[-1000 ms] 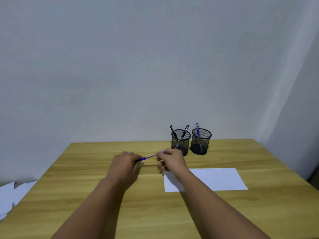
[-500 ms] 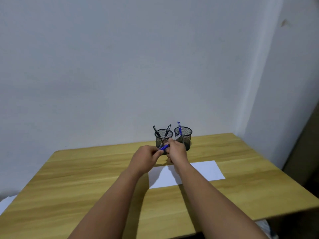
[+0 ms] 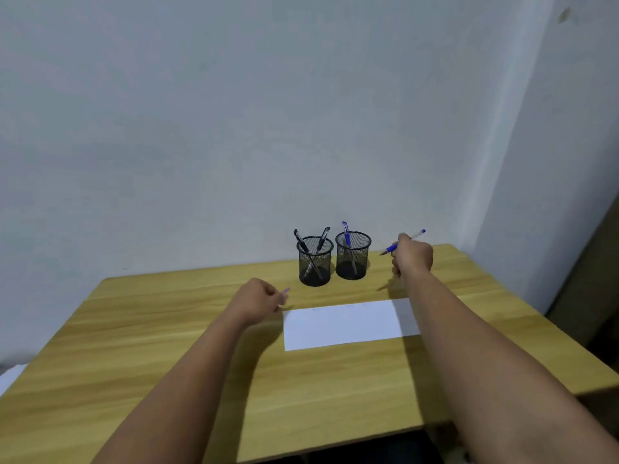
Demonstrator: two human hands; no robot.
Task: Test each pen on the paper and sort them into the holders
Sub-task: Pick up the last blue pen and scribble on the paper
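Observation:
My right hand (image 3: 412,256) grips an uncapped blue pen (image 3: 417,234) in the air to the right of the two black mesh holders, tip pointing left toward them. My left hand (image 3: 259,299) pinches the pen's blue cap (image 3: 285,291) just left of the white paper (image 3: 348,324). The left holder (image 3: 315,261) has two black pens. The right holder (image 3: 353,255) has one blue pen. The paper lies in front of the holders, between my arms.
The wooden table (image 3: 167,346) stands against a pale wall, with its right edge close to my right arm. White sheets (image 3: 8,376) lie off the table's left side.
The hands held the capped pen together before. They have pulled apart: the right hand went right and up with the pen, the left stayed low with the cap.

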